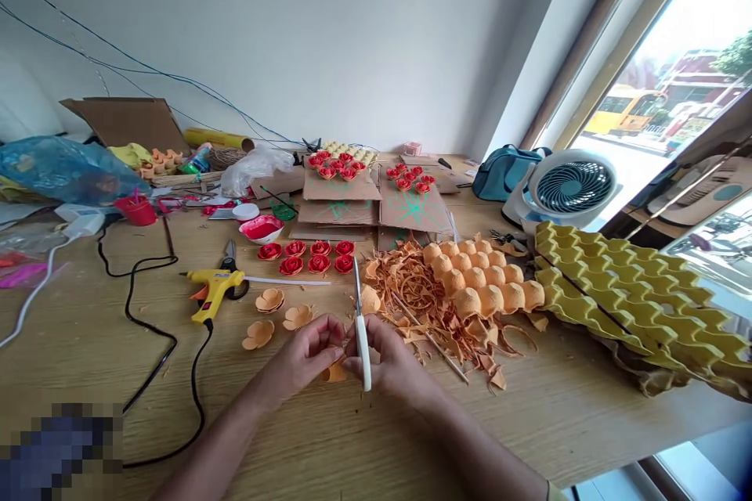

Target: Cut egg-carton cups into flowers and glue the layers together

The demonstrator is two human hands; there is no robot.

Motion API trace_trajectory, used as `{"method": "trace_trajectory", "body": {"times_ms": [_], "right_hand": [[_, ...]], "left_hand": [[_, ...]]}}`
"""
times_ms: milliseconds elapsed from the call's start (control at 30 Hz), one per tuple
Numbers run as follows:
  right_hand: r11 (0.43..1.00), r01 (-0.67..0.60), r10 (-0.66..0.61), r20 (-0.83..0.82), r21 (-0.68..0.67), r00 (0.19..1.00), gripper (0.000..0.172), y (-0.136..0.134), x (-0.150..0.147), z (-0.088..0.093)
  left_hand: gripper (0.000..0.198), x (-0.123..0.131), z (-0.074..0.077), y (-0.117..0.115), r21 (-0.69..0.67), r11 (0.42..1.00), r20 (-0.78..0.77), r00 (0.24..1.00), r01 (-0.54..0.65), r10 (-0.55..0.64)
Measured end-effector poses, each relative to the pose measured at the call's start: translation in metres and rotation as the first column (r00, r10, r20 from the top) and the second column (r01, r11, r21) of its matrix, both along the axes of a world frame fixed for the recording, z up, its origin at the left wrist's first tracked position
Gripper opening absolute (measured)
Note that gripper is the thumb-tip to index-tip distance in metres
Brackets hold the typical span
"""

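Observation:
My right hand [385, 356] grips white-handled scissors [363, 352], their blades pointing away from me. Just left of it, my left hand [311, 348] is closed in a pinch, fingertips close to the right hand's; what they hold is too small to make out. An orange egg-carton piece [335, 371] shows beneath the fingers; whether it is held or on the table I cannot tell. Cut petal cups [298, 317] of orange carton lie left of the hands. Beyond them sit several red paper roses [319, 248]. Orange trimmings [417, 282] are heaped to the right.
A yellow glue gun [216, 290] lies left, its black cord [200, 399] trailing toward me. An orange egg tray [479, 274] and stacked yellow trays [623, 290] stand right, near a fan [567, 184]. Behind are a bowl of red paint [262, 228] and cardboard [341, 207] bearing roses.

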State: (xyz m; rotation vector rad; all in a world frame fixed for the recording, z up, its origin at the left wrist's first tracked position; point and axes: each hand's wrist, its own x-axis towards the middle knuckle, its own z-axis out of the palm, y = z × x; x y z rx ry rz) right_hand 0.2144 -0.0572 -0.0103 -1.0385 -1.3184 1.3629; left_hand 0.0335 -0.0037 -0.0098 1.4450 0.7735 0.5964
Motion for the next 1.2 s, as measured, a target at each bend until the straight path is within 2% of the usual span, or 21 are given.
{"method": "trace_trajectory", "body": {"times_ms": [133,267,433,567,633,733,833,967,1100,1200], "right_hand": [[0.997,0.074,-0.075,-0.071,-0.013,0.995,0.039,0.004,0.000,-0.007],[0.980,0.189,-0.183,-0.102,0.056,0.978,0.037,0.009,0.004,-0.017],[0.966,0.240,-0.230,-0.102,0.094,0.968,0.037,0.010,0.004,-0.020],[0.954,0.264,-0.255,-0.076,0.144,0.964,0.035,0.008,0.001,-0.020],[0.942,0.281,-0.273,-0.068,0.182,0.960,0.032,0.007,-0.001,-0.021],[0.925,0.292,-0.289,-0.048,0.241,0.956,0.030,0.006,-0.003,-0.022],[0.912,0.293,-0.300,-0.021,0.286,0.954,0.029,0.005,-0.003,-0.022],[0.915,0.287,-0.301,0.003,0.283,0.954,0.029,0.004,-0.002,-0.021],[0.945,0.242,-0.246,-0.009,0.222,0.969,0.030,0.003,0.001,-0.018],[0.998,0.054,-0.050,-0.085,0.036,0.995,0.037,0.002,0.002,-0.015]], "left_hand": [[0.029,0.004,0.001,-0.003,-0.039,0.996,0.059,0.995,-0.079,0.081],[0.051,0.007,0.000,-0.006,-0.224,0.974,0.185,0.979,-0.048,0.090],[0.051,0.011,-0.010,-0.008,-0.505,0.860,0.319,0.910,-0.074,0.266],[0.039,0.014,-0.017,-0.009,-0.629,0.777,0.396,0.859,-0.002,0.324],[0.036,0.016,-0.021,-0.010,-0.654,0.755,0.437,0.840,0.052,0.320],[0.034,0.019,-0.027,-0.011,-0.641,0.763,0.474,0.823,0.080,0.312],[0.033,0.022,-0.030,-0.012,-0.617,0.786,0.478,0.814,0.044,0.330],[0.032,0.024,-0.031,-0.013,-0.586,0.810,0.475,0.798,-0.028,0.371],[0.029,0.019,-0.027,-0.009,-0.579,0.809,0.493,0.747,-0.103,0.447],[0.028,0.014,-0.024,-0.004,-0.604,0.784,0.514,0.684,-0.141,0.519]]}}
